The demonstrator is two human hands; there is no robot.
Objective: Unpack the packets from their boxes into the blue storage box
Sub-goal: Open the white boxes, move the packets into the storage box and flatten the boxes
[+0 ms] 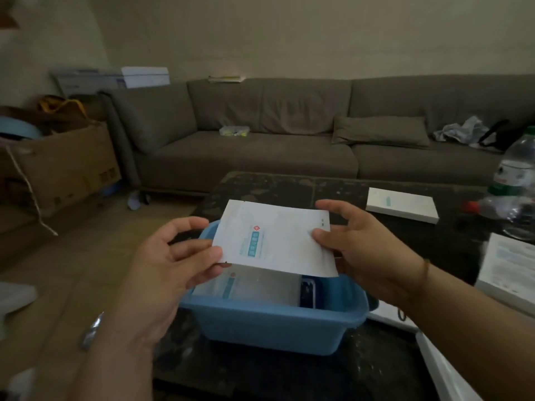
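Observation:
A white packet (pixel 275 237) with a teal label and a small red mark hangs just above the blue storage box (pixel 272 328). My left hand (pixel 170 256) pinches its left edge between thumb and fingers. My right hand (pixel 362 244) pinches the right edge. Inside the blue box lie another packet (pixel 246 287) and a dark object (pixel 307 292) at the right end. A white packet box (pixel 402 204) lies flat on the dark table (pixel 289 186) to the far right. Another white box (pixel 509 270) sits at the right edge, partly cut off.
Plastic bottles (pixel 512 195) stand and lie at the table's right side. A grey sofa (pixel 289 134) runs behind the table. A brown cardboard carton (pixel 66 163) sits on the floor at left. White sheets (pixel 451 369) lie near the table's front right corner.

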